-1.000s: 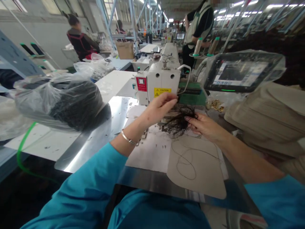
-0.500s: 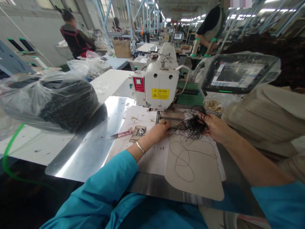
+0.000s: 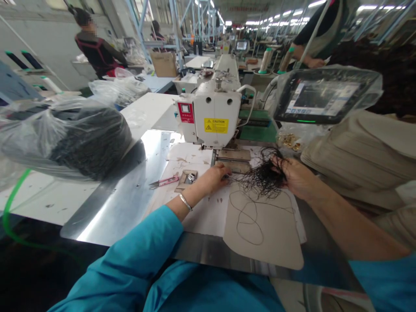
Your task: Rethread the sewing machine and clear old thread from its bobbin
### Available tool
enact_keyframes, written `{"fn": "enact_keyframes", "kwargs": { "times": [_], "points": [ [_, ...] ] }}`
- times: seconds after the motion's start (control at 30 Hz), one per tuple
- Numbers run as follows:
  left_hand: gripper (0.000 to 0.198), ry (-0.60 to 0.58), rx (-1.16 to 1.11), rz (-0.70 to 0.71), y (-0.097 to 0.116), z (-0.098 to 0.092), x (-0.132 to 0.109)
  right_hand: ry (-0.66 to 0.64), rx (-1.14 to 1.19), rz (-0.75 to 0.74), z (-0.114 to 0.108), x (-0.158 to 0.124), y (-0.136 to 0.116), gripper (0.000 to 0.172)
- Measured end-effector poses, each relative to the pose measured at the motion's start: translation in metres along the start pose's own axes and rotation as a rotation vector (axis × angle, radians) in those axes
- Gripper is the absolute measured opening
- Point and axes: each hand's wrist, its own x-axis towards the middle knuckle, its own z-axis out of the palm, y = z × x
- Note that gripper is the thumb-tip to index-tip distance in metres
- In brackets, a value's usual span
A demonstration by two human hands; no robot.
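Note:
A tangled bundle of black thread (image 3: 264,177) hangs from my right hand (image 3: 294,175), whose fingers are closed on it. To its left, my left hand (image 3: 216,178) pinches strands at the bundle's left end, just in front of the sewing machine's metal clamp (image 3: 232,160). Below the bundle, a beige panel with rounded corners (image 3: 269,247) lies on white sheets, with a loose loop of dark thread (image 3: 251,227) on it. Pink-handled thread snips (image 3: 165,181) and a small framed piece with a metal part (image 3: 186,180) rest left of my left hand.
The white machine head (image 3: 216,115) stands straight ahead, with a touchscreen (image 3: 320,96) to its right. Stacked beige panels (image 3: 357,160) are at the right, beside a bag of brass parts (image 3: 289,141). A plastic-wrapped dark bundle (image 3: 71,138) sits left. Other people are farther back.
My left hand has shifted slightly left, and the black bundle hangs a little lower and looser. The view has moved slightly. The person at the back right has moved right.

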Motion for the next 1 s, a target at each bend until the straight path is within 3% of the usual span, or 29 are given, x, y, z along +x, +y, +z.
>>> {"fn": "enact_keyframes", "kwargs": {
  "times": [0.13,0.33,0.5,0.63,0.83,1.0],
  "points": [
    [0.016,0.064,-0.073,-0.023,0.002,0.001,0.000,-0.083,0.037,-0.066,0.022,-0.002,-0.019,0.067],
    [0.015,0.149,-0.151,-0.166,0.000,-0.008,-0.003,-0.070,0.060,-0.137,0.036,0.011,-0.033,0.062],
    [0.011,0.183,-0.192,-0.241,-0.007,-0.007,-0.004,-0.022,0.019,-0.168,0.034,0.029,-0.026,0.053],
    [0.013,0.194,-0.239,-0.265,-0.013,-0.001,-0.004,0.069,-0.043,-0.108,0.026,0.039,-0.013,0.052],
    [0.023,0.163,-0.335,-0.244,-0.021,0.006,-0.001,0.166,-0.053,0.017,0.009,0.048,0.004,0.043],
    [0.036,0.178,-0.303,-0.243,-0.013,0.002,-0.005,0.188,-0.051,0.007,0.004,0.050,0.010,0.035]
  ]
}}
